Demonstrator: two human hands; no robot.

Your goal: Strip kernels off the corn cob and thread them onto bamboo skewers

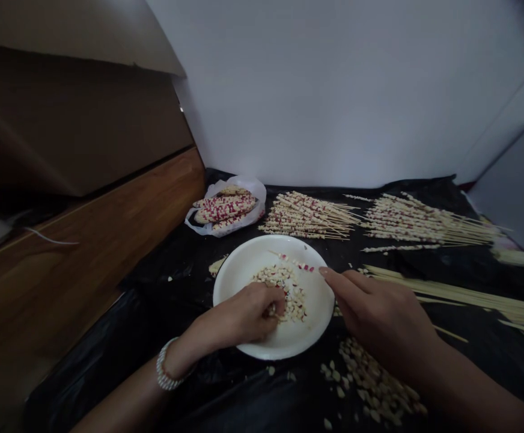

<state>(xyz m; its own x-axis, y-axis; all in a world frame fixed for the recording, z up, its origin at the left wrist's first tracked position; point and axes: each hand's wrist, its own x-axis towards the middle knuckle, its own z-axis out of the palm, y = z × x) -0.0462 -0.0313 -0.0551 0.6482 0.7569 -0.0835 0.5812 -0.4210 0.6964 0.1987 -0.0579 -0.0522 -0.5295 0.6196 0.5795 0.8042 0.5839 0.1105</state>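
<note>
A white bowl [230, 279] holds a heap of loose corn kernels [295, 297], pale with some dark red. My left hand [253, 313], a beaded bracelet on its wrist, reaches into the bowl from the front left. Its fingers are curled closed at the heap, with kernels showing in their bend. Over the bowl's right rim, my right hand [370, 300] pinches a thin wooden skewer [294, 262] threaded with white and red kernels. The bare tip points left above the heap. Most of the skewer's other end is hidden by the right hand.
Behind the bowl lie a plastic bag of red-and-white corn cobs [226, 207] and two piles of threaded skewers [304, 213]. Bare skewers [460, 288] lie at right. Loose kernels [377, 385] cover the black sheet [163, 313] at front right. A wooden board [154, 204] stands left.
</note>
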